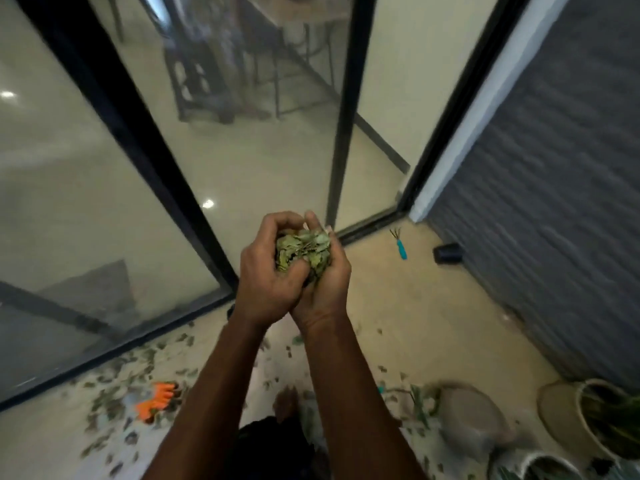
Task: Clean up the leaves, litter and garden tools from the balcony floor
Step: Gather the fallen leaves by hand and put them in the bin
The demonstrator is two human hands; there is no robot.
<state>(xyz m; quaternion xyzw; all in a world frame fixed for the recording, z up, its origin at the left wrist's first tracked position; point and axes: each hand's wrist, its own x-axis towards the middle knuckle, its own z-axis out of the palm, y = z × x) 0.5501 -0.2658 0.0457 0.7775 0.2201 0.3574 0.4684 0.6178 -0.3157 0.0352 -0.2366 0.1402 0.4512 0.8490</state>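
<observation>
A: Far left first: the glass door (pixel 86 174) in its dark frame, and at its foot the balcony floor (pixel 415 323) is strewn with loose leaves (pixel 114 386).

B: An orange glove (pixel 157 401) lies among them, just beside the left forearm.

A: Centre now. The left hand (pixel 265 277) is up in front of the door, fingers curled over the top of a bunch of leaves (pixel 304 249).

B: The right hand (pixel 327 289) is pressed against it, wrist to wrist, fingers cupped round the other side of the same bunch. Both hands are grasping it, well above the floor.

A: Green-brown and dry-looking, packed tight between the palms.

B: Moving right, a small hand rake (pixel 399 244) with a teal handle lies on the floor near the door track.

A: Just beyond it is a dark cylinder (pixel 447 253), at the foot of the grey wall (pixel 554 202). It's too blurred to name.

B: Lower right corner: a grey pot (pixel 467 420) on its side, and a pale-rimmed planter (pixel 583 415) with greenery in it, close to the wall.
</observation>
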